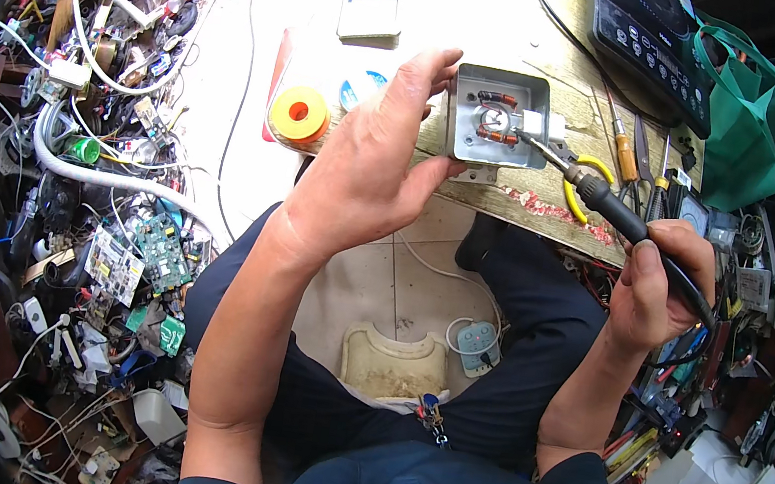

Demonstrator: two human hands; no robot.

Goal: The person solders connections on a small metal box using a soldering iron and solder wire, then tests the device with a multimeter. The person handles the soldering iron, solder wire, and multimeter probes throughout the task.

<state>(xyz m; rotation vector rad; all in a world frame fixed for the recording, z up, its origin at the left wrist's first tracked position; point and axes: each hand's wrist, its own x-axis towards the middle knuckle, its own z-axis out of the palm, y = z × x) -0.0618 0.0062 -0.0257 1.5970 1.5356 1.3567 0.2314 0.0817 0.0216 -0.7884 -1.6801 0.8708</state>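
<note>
A small grey metal box (508, 163) with an open top is gripped at its left side by my left hand (369, 160), thumb below and fingers above. Inside it sit two dark red-brown wound parts (498, 99) and a round pale piece between them. On its right side is a white block (545, 124). My right hand (663, 291) is closed around the black handle of a soldering iron (613, 209). The iron's tip reaches over the box's right wall, close to the inner parts; whether it touches them I cannot tell.
Left of the box lie an orange spool (313, 127) and a grey rectangular frame (368, 39). Yellow-handled pliers (575, 204) and a wooden-handled screwdriver (624, 156) are at right, below a black cooktop (648, 46) and green bag (744, 134). Scrap electronics (159, 250) pile up at left.
</note>
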